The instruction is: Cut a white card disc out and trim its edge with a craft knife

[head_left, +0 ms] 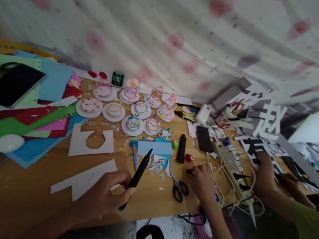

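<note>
I hold the black marker (140,171) upright but tilted, pinched between the thumb and fingers of my left hand (104,192). Beneath that grip lies a cut white card (75,184); beyond it, a light-blue strip (154,148). To its right are the scissors (177,183), just beside my right hand (202,182), fingertips closed on a small black piece (190,172).
</note>
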Action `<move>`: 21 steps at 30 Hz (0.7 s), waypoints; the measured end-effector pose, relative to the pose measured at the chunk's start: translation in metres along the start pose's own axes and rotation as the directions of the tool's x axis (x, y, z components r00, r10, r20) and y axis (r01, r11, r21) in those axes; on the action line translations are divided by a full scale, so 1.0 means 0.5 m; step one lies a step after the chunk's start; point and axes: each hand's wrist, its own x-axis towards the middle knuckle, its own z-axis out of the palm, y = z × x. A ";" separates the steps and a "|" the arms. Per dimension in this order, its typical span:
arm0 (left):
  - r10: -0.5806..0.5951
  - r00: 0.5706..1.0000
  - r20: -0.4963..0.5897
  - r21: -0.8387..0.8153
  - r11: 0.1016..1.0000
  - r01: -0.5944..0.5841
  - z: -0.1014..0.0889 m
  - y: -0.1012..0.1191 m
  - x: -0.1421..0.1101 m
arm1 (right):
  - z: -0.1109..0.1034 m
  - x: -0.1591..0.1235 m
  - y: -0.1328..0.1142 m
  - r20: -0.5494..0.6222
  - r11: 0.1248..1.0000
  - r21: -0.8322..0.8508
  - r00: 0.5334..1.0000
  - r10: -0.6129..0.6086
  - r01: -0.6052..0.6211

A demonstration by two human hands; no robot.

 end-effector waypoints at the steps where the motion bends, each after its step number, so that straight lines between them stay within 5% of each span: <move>1: -0.031 0.999 0.016 -0.125 0.992 0.032 -0.006 -0.003 -0.011 | -0.005 -0.005 -0.005 -0.004 0.999 0.038 1.000 -0.016 0.016; 5: -0.092 0.991 0.094 -0.360 0.925 0.120 -0.028 -0.003 -0.047 | -0.067 -0.043 -0.066 -0.005 0.964 0.240 0.993 -0.119 0.116; 12: -0.051 0.996 -0.070 -0.088 0.995 0.045 -0.066 -0.014 -0.093 | -0.216 -0.077 -0.241 -0.114 0.737 0.588 0.936 -0.333 0.334; 21: -0.071 0.993 -0.094 0.094 0.992 0.080 -0.102 0.005 -0.132 | -0.236 -0.085 -0.305 -0.136 0.691 0.525 0.851 -0.507 0.496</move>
